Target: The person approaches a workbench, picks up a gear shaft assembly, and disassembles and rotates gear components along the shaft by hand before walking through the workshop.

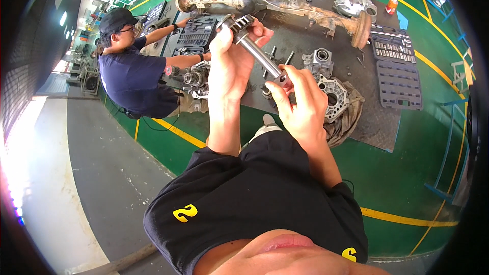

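Observation:
Between my two hands I hold a steel gear shaft (258,55) above the near side of the workbench, tilted down to the right. Its toothed gear (241,24) sits toward the upper left end, beside a round collar. My left hand (233,56) is closed around that gear end, with the fingers partly behind it. At the lower right end, which has a small round hole, the fingers and thumb of my right hand (303,102) pinch the shaft. Beneath my right hand lies a metal housing plate (333,99) with a large round opening, resting on a brown cloth (351,127).
A rusty axle assembly (285,7) stretches across the back of the workbench (379,127). An opened socket set case (400,79) lies at the right. On the left a co-worker (137,63) in a dark cap reaches toward a tool case (196,33), near a gear assembly (194,79).

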Available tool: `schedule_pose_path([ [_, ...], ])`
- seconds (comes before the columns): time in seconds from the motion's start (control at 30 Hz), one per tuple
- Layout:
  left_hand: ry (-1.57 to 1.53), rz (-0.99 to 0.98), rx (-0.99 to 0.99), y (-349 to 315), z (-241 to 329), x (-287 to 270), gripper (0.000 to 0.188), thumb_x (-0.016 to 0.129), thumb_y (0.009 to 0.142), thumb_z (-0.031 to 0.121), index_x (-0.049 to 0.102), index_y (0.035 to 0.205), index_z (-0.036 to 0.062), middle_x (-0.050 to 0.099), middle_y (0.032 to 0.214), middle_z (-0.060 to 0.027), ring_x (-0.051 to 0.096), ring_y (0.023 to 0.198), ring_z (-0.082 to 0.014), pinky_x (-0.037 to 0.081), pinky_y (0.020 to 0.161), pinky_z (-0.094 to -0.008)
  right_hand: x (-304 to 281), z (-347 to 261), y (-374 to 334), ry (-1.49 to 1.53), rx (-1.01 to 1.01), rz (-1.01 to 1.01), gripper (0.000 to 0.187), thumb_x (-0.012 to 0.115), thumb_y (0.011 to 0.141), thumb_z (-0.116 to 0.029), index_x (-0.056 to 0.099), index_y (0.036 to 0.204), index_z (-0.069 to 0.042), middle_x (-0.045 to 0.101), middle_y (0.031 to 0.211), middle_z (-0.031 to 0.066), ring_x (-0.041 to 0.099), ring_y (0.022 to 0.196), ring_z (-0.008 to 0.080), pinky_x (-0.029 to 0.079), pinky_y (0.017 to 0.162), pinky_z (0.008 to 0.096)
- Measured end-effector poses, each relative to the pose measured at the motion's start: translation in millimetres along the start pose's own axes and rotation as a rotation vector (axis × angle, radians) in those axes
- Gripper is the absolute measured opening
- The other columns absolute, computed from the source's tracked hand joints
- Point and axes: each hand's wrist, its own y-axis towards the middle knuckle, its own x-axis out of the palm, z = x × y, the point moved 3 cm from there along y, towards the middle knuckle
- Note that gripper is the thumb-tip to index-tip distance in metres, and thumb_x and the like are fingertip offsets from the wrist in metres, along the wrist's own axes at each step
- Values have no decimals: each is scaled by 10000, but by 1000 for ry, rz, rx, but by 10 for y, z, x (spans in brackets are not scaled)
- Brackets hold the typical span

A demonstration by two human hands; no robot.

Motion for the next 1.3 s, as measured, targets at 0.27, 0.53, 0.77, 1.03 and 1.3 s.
schedule_pose_path([
  [0.27, -47, -83, 24, -83, -40, -31, 668, 661, 765, 519, 543, 1104, -44, 550, 1033, -147, 528, 1054, -315, 385, 1025, -474, 77, 85, -109, 563, 433, -132, 171, 673, 871, -93, 616, 956, 44, 567, 704, 53, 545, 547, 92, 438, 497, 239],
  [0.53, 37, -146, -70, -252, -248, 47, 651, 715, 748, 488, 535, 1080, -42, 566, 972, -120, 574, 1018, -225, 452, 959, -376, 169, 90, -3, 809, 594, -221, 210, 612, 936, -161, 607, 973, 45, 558, 674, 2, 505, 542, 40, 412, 483, 210],
  [0.77, 46, -44, 31, -228, -247, 1, 656, 761, 711, 486, 537, 1056, -26, 571, 994, -122, 572, 1010, -260, 431, 962, -384, 126, 137, -200, 767, 665, -197, 203, 664, 898, -136, 609, 967, 48, 570, 680, 2, 506, 568, 25, 410, 501, 203],
  [1.03, 64, -61, -22, -212, -382, 0, 728, 736, 713, 492, 500, 1114, -69, 573, 1015, -148, 563, 1042, -275, 433, 976, -391, 52, 227, -152, 591, 666, -207, 199, 702, 854, -97, 623, 960, 53, 611, 714, 46, 535, 620, 58, 433, 560, 210],
  [1.3, 47, -195, -155, -152, -540, 47, 742, 744, 684, 517, 504, 1101, -47, 546, 1018, -152, 537, 1089, -328, 467, 929, -424, 78, 222, 4, 739, 631, -111, 202, 659, 888, -82, 609, 1010, 71, 646, 804, 60, 571, 712, 63, 472, 633, 225],
])
